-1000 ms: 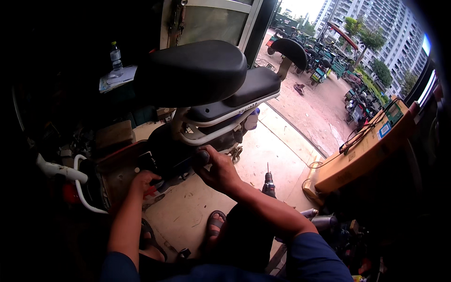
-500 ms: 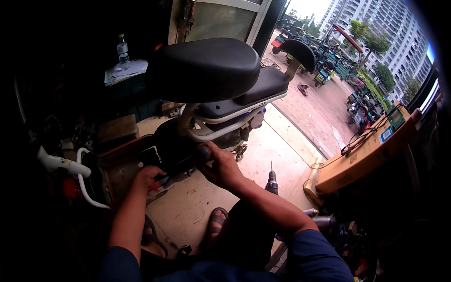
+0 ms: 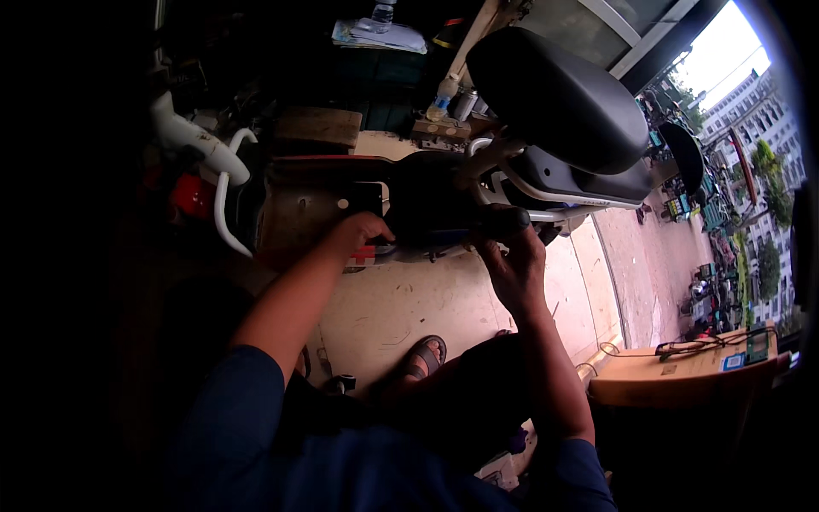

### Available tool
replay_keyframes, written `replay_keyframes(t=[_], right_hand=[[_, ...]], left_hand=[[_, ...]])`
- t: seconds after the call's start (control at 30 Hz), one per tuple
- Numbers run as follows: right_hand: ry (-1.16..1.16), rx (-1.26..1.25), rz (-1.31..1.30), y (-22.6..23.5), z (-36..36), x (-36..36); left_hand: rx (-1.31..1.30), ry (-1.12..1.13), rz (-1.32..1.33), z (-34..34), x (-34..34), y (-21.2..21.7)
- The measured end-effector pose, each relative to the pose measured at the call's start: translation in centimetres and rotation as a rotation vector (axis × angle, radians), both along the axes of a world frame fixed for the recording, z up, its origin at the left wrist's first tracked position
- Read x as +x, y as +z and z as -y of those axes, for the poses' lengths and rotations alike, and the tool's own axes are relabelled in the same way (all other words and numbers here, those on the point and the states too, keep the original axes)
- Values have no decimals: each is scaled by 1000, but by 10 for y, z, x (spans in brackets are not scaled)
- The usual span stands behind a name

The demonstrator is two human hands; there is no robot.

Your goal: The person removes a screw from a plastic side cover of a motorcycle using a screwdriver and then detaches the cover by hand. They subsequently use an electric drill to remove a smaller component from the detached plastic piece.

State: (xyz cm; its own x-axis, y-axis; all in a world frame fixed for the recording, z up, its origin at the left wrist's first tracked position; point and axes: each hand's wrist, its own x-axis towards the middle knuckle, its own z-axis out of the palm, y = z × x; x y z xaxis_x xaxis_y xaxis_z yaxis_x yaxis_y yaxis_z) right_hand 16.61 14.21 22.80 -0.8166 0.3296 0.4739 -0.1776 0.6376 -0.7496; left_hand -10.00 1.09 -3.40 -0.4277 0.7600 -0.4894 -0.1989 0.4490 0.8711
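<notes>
An electric scooter stands across in front of me, its black seat [image 3: 563, 98] at the right and its brown footboard [image 3: 299, 209] at the left. My right hand [image 3: 516, 264] is closed round a dark, round-ended handle [image 3: 510, 222], just below the white frame bar under the seat. What lies at the handle's other end cannot be seen. At the footboard's near edge, beside the dark body panel [image 3: 431, 192], my left hand [image 3: 368, 229] has its fingers curled together. Shadow hides its fingertips and whatever they hold. A red-and-white patch [image 3: 363, 255] shows below that hand.
The scooter's white front tube [image 3: 200, 141] rises at the left. Behind it are a wooden block [image 3: 317, 128], a plastic bottle [image 3: 443, 96] and papers [image 3: 380, 36]. A cardboard box [image 3: 674, 375] with a cable stands at the right, near the doorway. My sandalled foot [image 3: 424, 357] is below.
My view has turned, so the scooter and both hands appear farther right and higher. The right hand keeps the handle; the left stays at the footboard's edge. The drill has dropped out of sight.
</notes>
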Motion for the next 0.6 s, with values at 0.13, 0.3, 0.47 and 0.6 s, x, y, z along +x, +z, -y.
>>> replay_keyframes(t=[0.13,0.3,0.47,0.6], right_hand=[[-101,44,30,11,30,-25],[-110,148,-30,4,32,-44],[63,396,-74,-2,58,-79],[148,677,23,6,76,-109]], left_hand=[[-17,160,123,2,-5,-21],[-203,231,15,-19,26,27],[169,283,-46,13,12,0],[133,344,126,20,21,25]])
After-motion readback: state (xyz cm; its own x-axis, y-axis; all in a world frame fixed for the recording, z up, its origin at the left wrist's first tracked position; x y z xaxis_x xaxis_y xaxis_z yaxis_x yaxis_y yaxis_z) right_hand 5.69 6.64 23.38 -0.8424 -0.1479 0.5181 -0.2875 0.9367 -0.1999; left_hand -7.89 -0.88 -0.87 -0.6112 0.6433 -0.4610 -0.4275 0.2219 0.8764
